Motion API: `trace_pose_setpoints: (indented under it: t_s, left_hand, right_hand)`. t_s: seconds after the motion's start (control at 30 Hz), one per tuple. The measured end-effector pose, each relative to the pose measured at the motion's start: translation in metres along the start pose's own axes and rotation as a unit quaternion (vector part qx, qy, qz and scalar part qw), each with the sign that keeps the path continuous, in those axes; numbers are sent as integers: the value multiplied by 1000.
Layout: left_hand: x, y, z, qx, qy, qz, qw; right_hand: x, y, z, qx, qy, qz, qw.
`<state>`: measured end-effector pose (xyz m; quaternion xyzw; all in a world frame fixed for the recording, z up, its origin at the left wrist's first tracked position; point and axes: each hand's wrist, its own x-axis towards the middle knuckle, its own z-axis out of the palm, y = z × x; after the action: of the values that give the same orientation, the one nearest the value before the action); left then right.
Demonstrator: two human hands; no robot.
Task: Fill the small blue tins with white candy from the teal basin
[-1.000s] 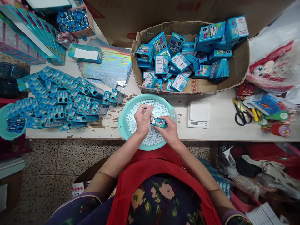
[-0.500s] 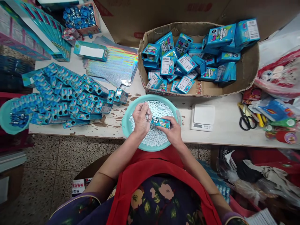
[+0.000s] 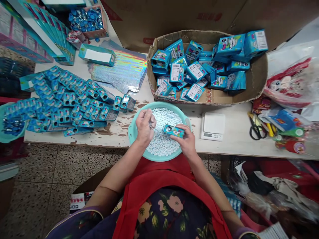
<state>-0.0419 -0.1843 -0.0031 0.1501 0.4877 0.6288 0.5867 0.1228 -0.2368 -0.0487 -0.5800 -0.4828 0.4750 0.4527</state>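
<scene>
My right hand (image 3: 187,140) grips a small blue candy box (image 3: 175,131) by its right end. A round hole shows at the box's left end, with pale candies (image 3: 169,128) visible inside. My left hand (image 3: 145,126) is curled closed to the left of the box, and some candies show between its fingers. Both hands are over a turquoise basin (image 3: 133,132) filled with pale, pebble-like candies (image 3: 161,147). The basin overlaps the table's front edge, in front of my red apron (image 3: 152,186).
Behind the basin stands a cardboard tray (image 3: 259,78) of blue boxes. A white scale (image 3: 213,126) and scissors (image 3: 258,127) lie to the right. Rows of boxes (image 3: 84,106) cover the left side, near holographic sheets (image 3: 117,71) and a carton of blue caps (image 3: 86,20).
My left hand has drawn back a little to the left, away from the box's hole. The box has shifted slightly right in my right hand. The whole view has turned slightly.
</scene>
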Motion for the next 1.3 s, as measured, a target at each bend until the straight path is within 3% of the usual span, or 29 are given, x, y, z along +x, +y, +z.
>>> trace_pose_setpoints:
  t_s: [0.13,0.33,0.5,0.6,0.7,0.87,1.03,1.3]
  left_hand:
    - [3,-3,-5,-4,14,-36,999]
    - [-13,-11,13,16,-17,-40,999]
    - [-2,-21,11,56,-6,-35,998]
    - [0,-26,15,52,15,-65,996]
    - [-11,-24,35,20,-8,-65,998]
    - [-30,-20,64,57,-52,36,996]
    - [-25,-25,59,83,-55,91,991]
    - [-13,-17,56,58,-20,52,997]
  right_hand:
    - [0,11,-6,45,2,50,998]
    - [-4,10,-10,96,4,107,990]
    - [-9,8,-36,164,53,156,973]
    - [-10,2,-50,131,61,135,980]
    - [-9,-9,-50,38,32,71,996]
    - [-3,-28,-29,-78,15,-36,996]
    - [3,-32,-20,-107,-3,-60,992]
    - [11,-30,-21,-73,-8,-19,997]
